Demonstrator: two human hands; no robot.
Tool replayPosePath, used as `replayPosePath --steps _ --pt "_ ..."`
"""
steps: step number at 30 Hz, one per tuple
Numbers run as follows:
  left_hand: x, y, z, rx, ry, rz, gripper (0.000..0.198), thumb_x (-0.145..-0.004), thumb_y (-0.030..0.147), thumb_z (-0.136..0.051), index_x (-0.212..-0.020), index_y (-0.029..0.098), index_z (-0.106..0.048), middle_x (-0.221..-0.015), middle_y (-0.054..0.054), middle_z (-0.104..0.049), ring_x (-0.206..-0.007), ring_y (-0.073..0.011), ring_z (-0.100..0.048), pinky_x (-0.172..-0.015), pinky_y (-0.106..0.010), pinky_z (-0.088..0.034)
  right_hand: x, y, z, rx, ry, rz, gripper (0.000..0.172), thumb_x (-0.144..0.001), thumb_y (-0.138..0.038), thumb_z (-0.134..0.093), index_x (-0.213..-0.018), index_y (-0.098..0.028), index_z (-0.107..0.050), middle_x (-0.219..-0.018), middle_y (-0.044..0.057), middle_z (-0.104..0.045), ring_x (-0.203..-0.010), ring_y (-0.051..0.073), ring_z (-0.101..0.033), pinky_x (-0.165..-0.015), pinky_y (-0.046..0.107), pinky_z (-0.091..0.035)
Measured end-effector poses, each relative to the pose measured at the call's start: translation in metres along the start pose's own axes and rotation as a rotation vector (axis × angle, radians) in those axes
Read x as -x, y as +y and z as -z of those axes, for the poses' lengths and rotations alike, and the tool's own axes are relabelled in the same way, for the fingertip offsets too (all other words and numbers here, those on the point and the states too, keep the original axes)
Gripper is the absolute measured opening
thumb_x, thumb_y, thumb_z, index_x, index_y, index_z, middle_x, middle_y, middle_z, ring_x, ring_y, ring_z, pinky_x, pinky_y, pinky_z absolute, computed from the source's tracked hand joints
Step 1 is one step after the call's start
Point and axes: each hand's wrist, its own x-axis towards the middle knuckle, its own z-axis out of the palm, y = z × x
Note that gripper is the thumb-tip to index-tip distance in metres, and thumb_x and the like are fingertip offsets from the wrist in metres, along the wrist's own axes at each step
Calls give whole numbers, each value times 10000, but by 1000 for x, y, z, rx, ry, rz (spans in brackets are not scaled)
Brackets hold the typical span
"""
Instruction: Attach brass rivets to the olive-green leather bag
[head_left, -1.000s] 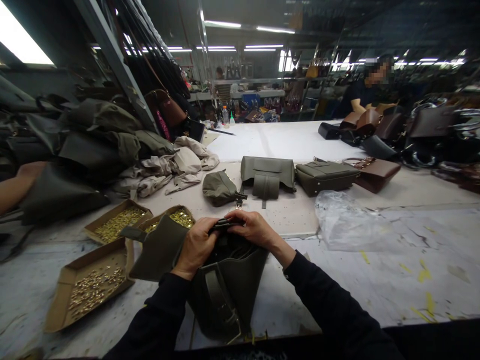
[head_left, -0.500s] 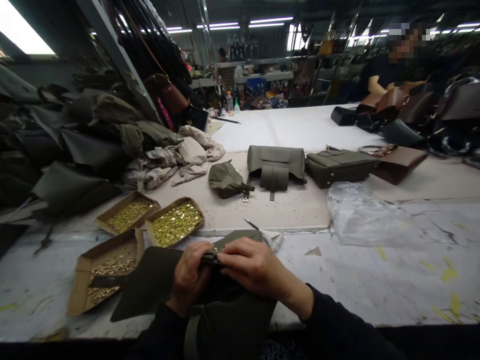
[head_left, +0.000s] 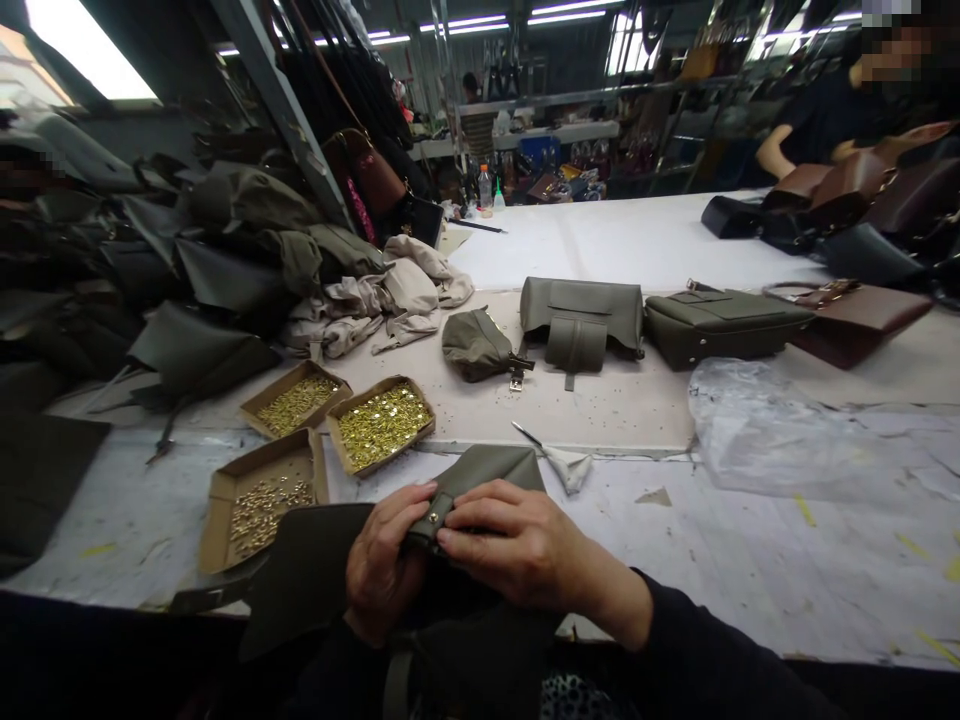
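My left hand [head_left: 382, 565] and my right hand [head_left: 517, 545] are both closed on a narrow strap tab of an olive green leather bag [head_left: 315, 575] at the table's near edge. The fingers pinch the tab between them, and a small metal stud shows on it. The bag's body hangs below the hands, partly out of view. Three cardboard trays of brass studs [head_left: 382, 420] lie just left of and behind my hands.
Olive bags [head_left: 581, 315] and a brown bag [head_left: 855, 315] lie across the middle of the table [head_left: 750, 560]. A heap of olive leather pieces [head_left: 217, 270] fills the left. Clear plastic [head_left: 757, 430] lies at right. Another person [head_left: 840, 120] works at the far right.
The bag and both hands have come down toward the near table edge and lower in view. The trays, first partly covered by the bag flap, now show fully.
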Motion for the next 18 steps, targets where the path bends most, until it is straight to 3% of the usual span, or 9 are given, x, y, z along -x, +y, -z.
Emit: replayPosePath --steps 6,12,18 --pt "-1 -6 -8 18 -69 66 373 -942 104 -622 -1287 215 -537 -1117 -79 -727 -1034 -215 -725 -941 -350 -610 7 12 -2 -4 -42 -117 173 -1028 -248 -610 -1164 -202 -705 -1123 80 -721 -993 209 -660 -842 342 -588" --pt "2 -22 -10 -124 -106 -129 322 -962 116 -619 -1274 154 -547 -1155 -151 -717 -1045 -224 -732 -887 -284 -613 13 20 -4 -69 0 -148 178 -1007 -268 -653 -1147 -191 -732 -1113 80 -727 -986 197 -671 -850 324 -575" --pt "-3 -26 -10 -114 -146 -225 378 -954 78 -618 -1315 115 -510 -1107 -184 -716 -1041 -235 -729 -904 -306 -613 14 24 -7 -127 56 -192 175 -1004 -302 -663 -1127 -210 -747 -1102 72 -735 -980 183 -684 -854 307 -576"
